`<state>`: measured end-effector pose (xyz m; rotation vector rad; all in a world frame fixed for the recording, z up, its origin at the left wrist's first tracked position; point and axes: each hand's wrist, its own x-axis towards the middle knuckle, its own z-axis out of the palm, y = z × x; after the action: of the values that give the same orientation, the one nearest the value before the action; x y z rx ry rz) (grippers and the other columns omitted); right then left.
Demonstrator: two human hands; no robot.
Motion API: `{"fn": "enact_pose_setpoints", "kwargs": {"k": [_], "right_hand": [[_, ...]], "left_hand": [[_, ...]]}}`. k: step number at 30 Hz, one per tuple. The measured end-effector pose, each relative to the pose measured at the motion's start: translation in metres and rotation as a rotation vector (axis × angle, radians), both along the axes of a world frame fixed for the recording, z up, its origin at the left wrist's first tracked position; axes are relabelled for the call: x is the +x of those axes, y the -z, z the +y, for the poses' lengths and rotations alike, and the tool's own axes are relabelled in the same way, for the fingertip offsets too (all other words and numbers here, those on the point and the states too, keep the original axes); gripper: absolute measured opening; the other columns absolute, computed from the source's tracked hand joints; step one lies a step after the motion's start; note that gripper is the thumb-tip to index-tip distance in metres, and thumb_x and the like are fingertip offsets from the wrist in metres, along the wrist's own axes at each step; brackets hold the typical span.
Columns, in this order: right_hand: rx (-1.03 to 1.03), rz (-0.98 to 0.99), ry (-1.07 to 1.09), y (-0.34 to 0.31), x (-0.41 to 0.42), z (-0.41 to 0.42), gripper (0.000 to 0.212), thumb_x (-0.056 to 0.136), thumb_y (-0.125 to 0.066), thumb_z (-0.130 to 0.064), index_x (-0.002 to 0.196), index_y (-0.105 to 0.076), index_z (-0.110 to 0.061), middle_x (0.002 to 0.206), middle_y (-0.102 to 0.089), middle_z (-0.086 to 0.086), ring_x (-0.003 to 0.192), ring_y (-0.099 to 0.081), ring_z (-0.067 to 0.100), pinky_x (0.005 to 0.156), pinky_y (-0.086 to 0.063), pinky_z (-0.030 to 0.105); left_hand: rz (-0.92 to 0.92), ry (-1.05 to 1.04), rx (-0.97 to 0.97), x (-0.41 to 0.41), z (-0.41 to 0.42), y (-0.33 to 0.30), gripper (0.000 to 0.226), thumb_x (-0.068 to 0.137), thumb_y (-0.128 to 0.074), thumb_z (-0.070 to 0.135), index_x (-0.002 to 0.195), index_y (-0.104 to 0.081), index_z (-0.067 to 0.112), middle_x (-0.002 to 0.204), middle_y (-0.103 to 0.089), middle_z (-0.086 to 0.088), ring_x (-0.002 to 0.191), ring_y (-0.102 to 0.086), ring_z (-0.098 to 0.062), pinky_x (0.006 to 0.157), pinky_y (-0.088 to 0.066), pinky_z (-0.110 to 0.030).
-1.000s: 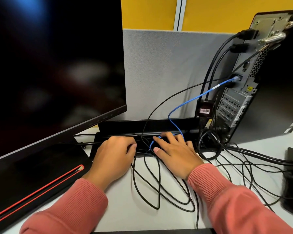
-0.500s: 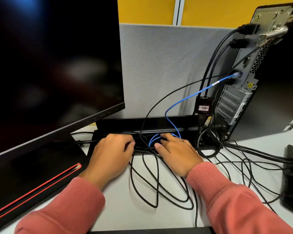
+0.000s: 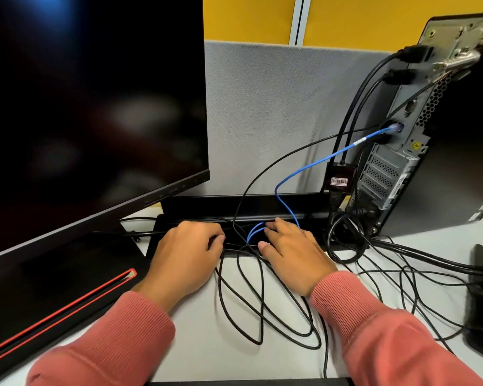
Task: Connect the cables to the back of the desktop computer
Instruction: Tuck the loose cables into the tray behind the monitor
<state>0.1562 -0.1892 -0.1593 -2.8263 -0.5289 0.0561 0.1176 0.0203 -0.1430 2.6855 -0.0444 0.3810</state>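
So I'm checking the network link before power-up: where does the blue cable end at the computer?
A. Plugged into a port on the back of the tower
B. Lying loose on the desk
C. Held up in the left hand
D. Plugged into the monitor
A: the blue cable climbs from the desk's cable slot and its plug sits in a port on the tower's back panel.
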Motion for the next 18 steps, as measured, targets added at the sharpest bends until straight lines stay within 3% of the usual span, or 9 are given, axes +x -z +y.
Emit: {"fn": "enact_pose_setpoints", "kwargs": {"k": [9, 13, 18], "right_hand": [[0.039, 0.046, 0.053, -0.0043, -0.0048, -0.0005, 0.044, 0.108, -0.03, -0.045, 0.13, -0.057, -0.018, 0.148, -0.028, -0.016, 0.127, -0.042, 0.02, 0.11, -0.032, 0.034], [0.009, 0.03, 0.016, -0.0003, -0.0004, 0.0002, 0.048, 0.108, -0.027, -0.044, 0.141, -0.051, -0.019, 0.155, -0.033, -0.012, 0.14, -0.038, 0.012, 0.123, -0.019, 0.035], [-0.007, 0.063, 0.008, 0.0012, 0.0024, 0.0, 0.053, 0.108, -0.024, -0.046, 0.152, -0.043, -0.022, 0.166, -0.025, -0.011, 0.152, -0.02, 0.005, 0.127, -0.007, 0.036]], "left_hand": [[-0.001, 0.001, -0.002, 0.0014, 0.0001, 0.0008, 0.02, 0.103, -0.053, 0.037, 0.102, -0.072, 0.034, 0.091, -0.068, 0.015, 0.086, -0.061, -0.012, 0.071, -0.05, -0.032], [0.0, -0.009, -0.005, 0.002, 0.0006, 0.0008, 0.019, 0.102, -0.054, 0.037, 0.102, -0.072, 0.034, 0.089, -0.069, 0.014, 0.086, -0.062, -0.014, 0.073, -0.052, -0.032], [-0.002, -0.006, -0.009, 0.0022, 0.0009, 0.0016, 0.019, 0.102, -0.054, 0.037, 0.101, -0.073, 0.034, 0.083, -0.067, 0.015, 0.082, -0.063, -0.014, 0.073, -0.054, -0.033]]}}
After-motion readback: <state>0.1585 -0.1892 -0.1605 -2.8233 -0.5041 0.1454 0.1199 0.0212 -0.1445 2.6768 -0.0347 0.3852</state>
